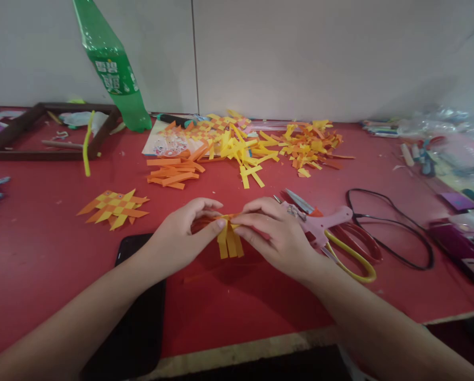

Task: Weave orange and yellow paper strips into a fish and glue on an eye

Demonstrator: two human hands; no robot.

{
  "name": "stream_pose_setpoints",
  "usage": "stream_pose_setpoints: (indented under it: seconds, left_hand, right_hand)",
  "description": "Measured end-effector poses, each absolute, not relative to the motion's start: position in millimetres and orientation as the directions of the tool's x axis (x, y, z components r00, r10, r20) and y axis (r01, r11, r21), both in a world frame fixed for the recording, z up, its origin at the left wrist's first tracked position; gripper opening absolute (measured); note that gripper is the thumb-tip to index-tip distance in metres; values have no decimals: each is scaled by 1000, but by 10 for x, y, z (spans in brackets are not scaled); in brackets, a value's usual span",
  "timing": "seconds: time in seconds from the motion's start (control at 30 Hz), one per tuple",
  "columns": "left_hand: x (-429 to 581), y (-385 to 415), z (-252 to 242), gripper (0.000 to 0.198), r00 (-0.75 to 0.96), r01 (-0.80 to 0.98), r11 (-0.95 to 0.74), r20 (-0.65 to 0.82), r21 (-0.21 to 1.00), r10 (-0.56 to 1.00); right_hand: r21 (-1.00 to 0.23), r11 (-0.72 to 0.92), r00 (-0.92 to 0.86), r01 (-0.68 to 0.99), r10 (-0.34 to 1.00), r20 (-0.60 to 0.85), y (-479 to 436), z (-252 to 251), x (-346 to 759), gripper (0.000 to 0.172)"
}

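Observation:
My left hand (pixel 193 227) and my right hand (pixel 272 230) meet over the middle of the red table, both closed on a small weave of yellow and orange paper strips (pixel 229 244). Yellow strip ends hang down between the hands, side by side. Orange strips show behind my left fingers; my fingers hide the rest of the weave. To the left lies a woven paper fish (pixel 115 207) in yellow and orange, flat on the table. Beyond my hands are piles of loose orange strips (pixel 175 172) and yellow strips (pixel 240 148).
Scissors with yellow and red handles (pixel 356 262) lie beside a pink tool (pixel 324 225) right of my hand. A black phone (pixel 141 312) is under my left forearm. A black cord (pixel 391 259), a green bottle (pixel 121 90), a dark wooden frame (pixel 42 155) and paper scraps (pixel 310 143) surround the workspace.

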State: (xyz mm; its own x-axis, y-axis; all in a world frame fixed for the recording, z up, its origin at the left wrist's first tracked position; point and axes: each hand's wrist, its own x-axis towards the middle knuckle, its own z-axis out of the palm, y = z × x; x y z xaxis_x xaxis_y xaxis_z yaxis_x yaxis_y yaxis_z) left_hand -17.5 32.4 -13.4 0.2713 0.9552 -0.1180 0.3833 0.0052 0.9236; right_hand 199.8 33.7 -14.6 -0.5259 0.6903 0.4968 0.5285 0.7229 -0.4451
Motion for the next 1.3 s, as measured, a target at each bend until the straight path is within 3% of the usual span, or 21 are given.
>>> stream_pose_setpoints:
  seconds: [0.23,0.5,0.77,0.97,1.17,1.3]
  left_hand:
    - [-176,371,-20,21,305,250,59,-136,967,942]
    - [-168,347,-5,21,251,200,99,-148,975,957]
    - [-139,358,-132,38,155,122,46,-65,991,986]
    - [-129,363,-157,34,168,196,40,-74,980,983]
    - [-133,319,-193,27,223,566,-210,97,797,970]
    - [-155,317,-254,22,409,711,-494,276,501,870]
  right_hand:
    - [-501,704,-486,504,710,509,329,-172,2016,12]
    - [-614,618,-435,490,784,442,321,-123,1996,15]
    - [-637,583,-383,505,812,440,307,-124,1976,8]
    - [-627,554,-368,548,833,414,298,-126,1972,14]
    - [-631,523,-407,572,850,335,302,-179,1990,25]
    - [-590,550,-444,591,832,332,323,-229,1972,16]
